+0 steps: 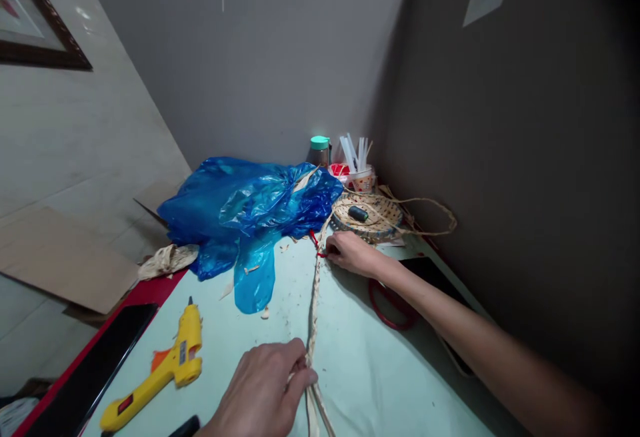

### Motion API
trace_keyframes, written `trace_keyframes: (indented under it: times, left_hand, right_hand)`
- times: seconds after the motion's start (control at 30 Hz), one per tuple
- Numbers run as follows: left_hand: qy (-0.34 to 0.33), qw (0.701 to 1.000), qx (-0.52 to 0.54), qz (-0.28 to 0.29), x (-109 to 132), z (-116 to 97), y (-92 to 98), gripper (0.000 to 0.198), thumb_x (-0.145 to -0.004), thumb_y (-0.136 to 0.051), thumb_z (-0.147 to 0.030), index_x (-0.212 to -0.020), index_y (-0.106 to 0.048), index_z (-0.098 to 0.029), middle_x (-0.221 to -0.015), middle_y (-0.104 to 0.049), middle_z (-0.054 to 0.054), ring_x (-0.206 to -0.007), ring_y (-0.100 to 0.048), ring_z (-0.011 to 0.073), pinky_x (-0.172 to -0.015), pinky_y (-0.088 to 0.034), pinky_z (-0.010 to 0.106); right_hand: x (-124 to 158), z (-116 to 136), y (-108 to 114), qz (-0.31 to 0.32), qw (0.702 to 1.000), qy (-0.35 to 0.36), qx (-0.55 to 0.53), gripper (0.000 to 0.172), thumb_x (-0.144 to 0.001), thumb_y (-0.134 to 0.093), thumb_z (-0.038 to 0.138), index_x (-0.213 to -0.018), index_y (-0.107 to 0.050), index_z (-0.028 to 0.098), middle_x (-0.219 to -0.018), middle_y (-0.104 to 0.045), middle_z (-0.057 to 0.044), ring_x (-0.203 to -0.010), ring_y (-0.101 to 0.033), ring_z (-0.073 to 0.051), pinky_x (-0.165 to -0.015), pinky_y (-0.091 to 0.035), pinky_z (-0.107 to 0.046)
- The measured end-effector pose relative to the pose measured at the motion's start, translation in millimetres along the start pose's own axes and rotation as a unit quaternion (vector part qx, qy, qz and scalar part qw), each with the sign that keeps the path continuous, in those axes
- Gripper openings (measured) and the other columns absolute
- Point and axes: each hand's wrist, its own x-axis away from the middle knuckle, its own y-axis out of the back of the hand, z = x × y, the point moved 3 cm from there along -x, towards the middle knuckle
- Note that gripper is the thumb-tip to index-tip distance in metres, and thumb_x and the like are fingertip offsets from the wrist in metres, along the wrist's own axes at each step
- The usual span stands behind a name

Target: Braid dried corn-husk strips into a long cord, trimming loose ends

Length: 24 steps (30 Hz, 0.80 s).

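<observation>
A long braided straw strip [315,304] lies stretched along the pale green table top [360,370]. My left hand [263,390] pinches the near end of the braid, fingers closed on it. My right hand [353,252] reaches far out and presses closed fingers on the braid's far end, next to a small red clip or thread [316,244]. Just beyond that hand sits a round woven straw piece [367,217] with a dark spool [358,213] on it and loose straw loops trailing right.
A crumpled blue plastic bag [250,214] lies at the back left. A yellow glue gun [160,374] rests front left. A cup of sticks [361,170] and a green-lidded flask [319,150] stand in the corner. A red ring [390,307] lies under my right forearm. Grey walls close in behind and right.
</observation>
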Motion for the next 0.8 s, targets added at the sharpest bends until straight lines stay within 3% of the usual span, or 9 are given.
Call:
trace_keyframes:
  times: [0.1, 0.2, 0.3, 0.37, 0.47, 0.57, 0.8]
  left_hand:
    - [-0.027, 0.997, -0.071, -0.021, 3, -7, 13.3, 0.024, -0.090, -0.041, -0.034, -0.080, -0.058, -0.019, -0.087, -0.064, 0.008, -0.091, -0.056, 0.0262, -0.080, -0.034, 0.036]
    - [-0.039, 0.994, -0.053, -0.088, -10, -14, 38.5, 0.026, -0.091, -0.042, -0.035, -0.083, -0.061, -0.020, -0.085, -0.064, 0.006, -0.087, -0.056, 0.0243, -0.076, -0.035, 0.034]
    - [-0.049, 0.984, 0.038, -0.168, -51, -14, 66.6, 0.018, -0.087, -0.049, -0.029, -0.080, -0.061, -0.019, -0.076, -0.064, 0.005, -0.075, -0.056, 0.0208, -0.069, -0.034, 0.031]
    - [-0.037, 0.954, 0.224, -0.196, -90, -8, 78.1, 0.006, -0.080, -0.056, -0.020, -0.078, -0.062, -0.018, -0.075, -0.063, 0.004, -0.070, -0.055, 0.0173, -0.067, -0.035, 0.028]
    - [-0.016, 0.933, 0.317, -0.170, -144, 0, 77.4, 0.008, -0.076, -0.056, -0.018, -0.082, -0.061, -0.015, -0.071, -0.062, 0.004, -0.055, -0.054, 0.0131, -0.055, -0.038, 0.025]
    - [-0.012, 0.906, 0.401, -0.137, -174, 3, 65.6, 0.011, -0.073, -0.058, -0.016, -0.084, -0.060, -0.013, -0.064, -0.059, 0.002, -0.047, -0.050, 0.0096, -0.048, -0.037, 0.022]
    - [-0.040, 0.832, 0.545, -0.094, -175, 5, 47.9, 0.027, -0.065, -0.065, -0.018, -0.090, -0.062, -0.011, -0.068, -0.061, 0.004, -0.052, -0.052, 0.0082, -0.051, -0.039, 0.021]
  right_hand:
    - [2, -3, 4, -0.002, 1.000, -0.020, -0.003, 0.011, -0.079, -0.054, 0.015, -0.079, -0.065, 0.013, -0.073, -0.064, -0.008, -0.062, -0.053, -0.015, -0.055, -0.029, -0.023]
    - [3, -4, 8, -0.008, 1.000, -0.023, -0.017, 0.011, -0.080, -0.053, 0.017, -0.082, -0.063, 0.013, -0.070, -0.063, -0.006, -0.059, -0.052, -0.014, -0.054, -0.028, -0.023]
    - [2, -3, 9, -0.013, 0.999, -0.011, -0.038, 0.013, -0.082, -0.052, 0.020, -0.085, -0.064, 0.014, -0.074, -0.065, -0.005, -0.065, -0.054, -0.014, -0.056, -0.030, -0.022]
    - [3, -2, 11, -0.017, 0.999, -0.007, -0.049, 0.016, -0.084, -0.051, 0.022, -0.086, -0.065, 0.014, -0.075, -0.066, -0.005, -0.067, -0.056, -0.014, -0.058, -0.031, -0.021]
    - [6, 0, 15, -0.029, 0.998, -0.011, -0.054, 0.018, -0.084, -0.050, 0.022, -0.083, -0.066, 0.014, -0.073, -0.066, -0.004, -0.066, -0.056, -0.014, -0.057, -0.031, -0.022]
    - [10, 2, 21, -0.047, 0.998, -0.026, -0.045, 0.019, -0.084, -0.049, 0.021, -0.082, -0.067, 0.015, -0.072, -0.066, -0.003, -0.065, -0.056, -0.014, -0.057, -0.031, -0.022]
    - [12, 4, 28, -0.065, 0.995, -0.069, 0.009, 0.021, -0.083, -0.048, 0.018, -0.083, -0.069, 0.016, -0.078, -0.069, -0.008, -0.072, -0.060, -0.018, -0.061, -0.032, -0.024]
